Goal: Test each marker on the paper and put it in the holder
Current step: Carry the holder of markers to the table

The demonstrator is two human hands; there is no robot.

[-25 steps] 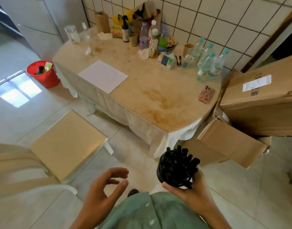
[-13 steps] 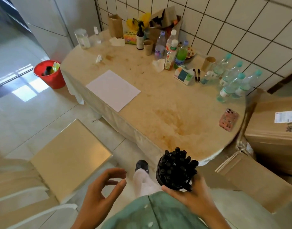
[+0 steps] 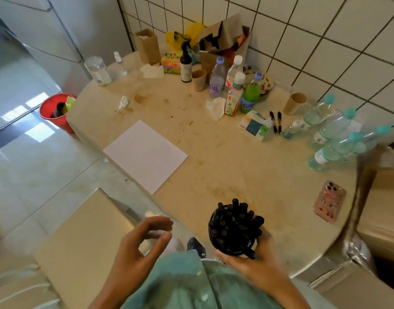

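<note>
The fingers of the right hand are curled round a black holder packed with black markers, carried above the near edge of the surface. The left hand is held loosely open beside the holder, gripping nothing. The paper lies flat beyond the holder, to its left, well apart from it. The markers are judged light, stiff and smooth; each is best pinched by its cap end and drawn straight up, since the bundle is crowded. The full holder may tip if gripped high. Farther from the holder, bottle labels are seen, but no writing can be read with confidence.
</note>
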